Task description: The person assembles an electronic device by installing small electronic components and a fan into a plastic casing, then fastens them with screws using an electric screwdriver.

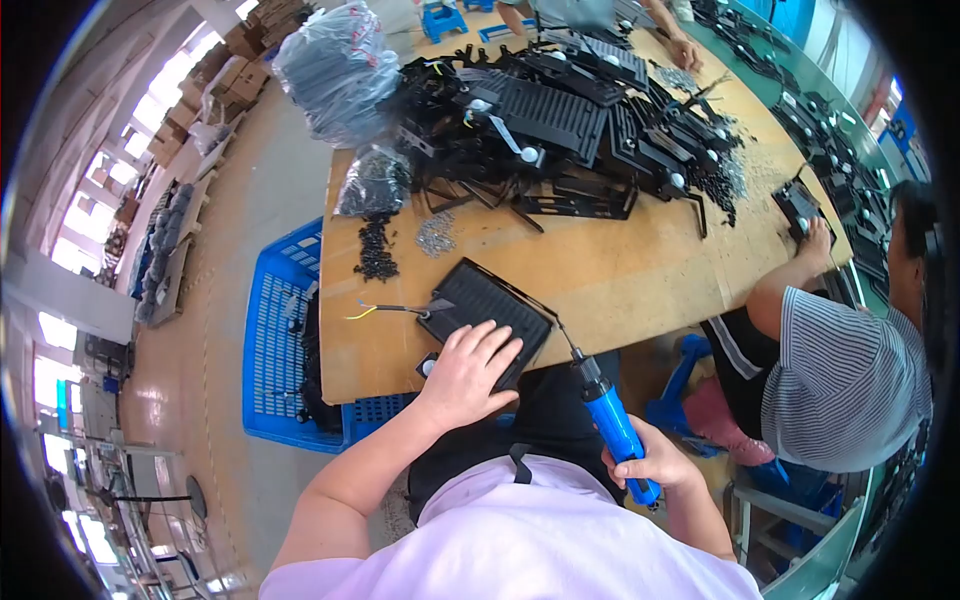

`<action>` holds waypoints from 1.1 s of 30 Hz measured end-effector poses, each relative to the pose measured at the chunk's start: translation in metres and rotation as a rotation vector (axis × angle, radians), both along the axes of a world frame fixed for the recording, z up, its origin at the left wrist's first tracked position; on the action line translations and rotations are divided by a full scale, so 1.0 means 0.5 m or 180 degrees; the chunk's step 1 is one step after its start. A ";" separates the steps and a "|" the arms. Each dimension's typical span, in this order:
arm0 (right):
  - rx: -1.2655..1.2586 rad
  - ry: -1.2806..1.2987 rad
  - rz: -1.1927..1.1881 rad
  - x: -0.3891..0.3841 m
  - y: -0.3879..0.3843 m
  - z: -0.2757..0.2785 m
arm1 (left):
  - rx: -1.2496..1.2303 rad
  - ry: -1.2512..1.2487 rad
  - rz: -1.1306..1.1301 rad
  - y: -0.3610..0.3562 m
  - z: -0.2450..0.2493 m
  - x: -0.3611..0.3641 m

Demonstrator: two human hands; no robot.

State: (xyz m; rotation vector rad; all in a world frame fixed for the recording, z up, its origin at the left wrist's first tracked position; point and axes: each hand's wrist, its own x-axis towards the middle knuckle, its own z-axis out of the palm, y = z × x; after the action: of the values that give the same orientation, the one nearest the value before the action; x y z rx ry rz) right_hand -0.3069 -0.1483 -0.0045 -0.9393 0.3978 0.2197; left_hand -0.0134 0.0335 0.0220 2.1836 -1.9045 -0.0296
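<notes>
- The black finned housing (483, 308) lies on the near edge of the worktop (650, 275), in front of the person.
- Its long axis goes slanted, from far left to near right; the ribbed face is up.
- From its left end comes a cable (385, 308), and the coloured wire ends point to the left.
- The left hand (470, 372) rests on the housing with the grip open, fingers spread and pointing away from the body.
- The right hand (655, 460) has its grip closed around a blue screwdriver (612, 422); the tip points away and slightly left, at the right end of the housing's bracket. If it touches, I cannot tell.
- Beyond the housing are black screws (376, 250), small silver parts (436, 235) and a big pile of black parts (550, 120).
- At left, beside the worktop, stands a blue basket (275, 400).
- At right, a co-worker (845, 375) touches another black part (795, 205).
</notes>
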 end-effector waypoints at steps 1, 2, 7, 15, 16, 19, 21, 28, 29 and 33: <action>-0.0014 -0.0002 0.0005 0.003 0.001 -0.001 | 0.0006 0.0069 -0.0114 0.008 0.001 0.012; -0.0038 -0.0007 -0.0006 0.007 0.002 0.001 | 0.0008 0.0142 -0.0230 0.017 -0.002 0.025; -0.0042 -0.0014 -0.0037 0.020 0.006 0.006 | -0.0950 0.0559 -0.0223 0.000 0.050 0.087; -0.0006 -0.0035 -0.0130 0.021 0.011 0.015 | -0.2585 0.1760 0.1986 -0.058 0.119 0.412; 0.0020 -0.0054 -0.0143 0.020 0.013 0.013 | -0.1905 0.1366 0.1927 -0.060 0.071 0.443; 0.0126 -0.0044 -0.0139 0.022 0.015 0.013 | -0.0513 0.0960 0.1806 -0.067 -0.048 0.481; 0.0134 0.0020 -0.0138 0.022 0.018 0.018 | -0.0284 0.0737 0.1683 -0.065 -0.073 0.477; -0.0085 0.0116 -0.0068 0.019 0.019 -0.004 | -0.0270 0.0289 0.1257 -0.061 -0.099 0.488; -0.0132 0.0175 -0.0040 0.021 0.019 0.001 | -0.0250 0.0192 0.1249 -0.067 -0.107 0.493; -0.0300 0.0025 0.0017 0.026 0.021 0.003 | -0.0286 0.0411 0.1376 -0.070 -0.095 0.489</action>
State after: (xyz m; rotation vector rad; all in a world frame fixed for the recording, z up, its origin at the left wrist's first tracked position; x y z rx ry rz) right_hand -0.2937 -0.1379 -0.0030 -1.0323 0.4157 0.2111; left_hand 0.2310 -0.0013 -0.0256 2.4151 -1.3101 -0.0073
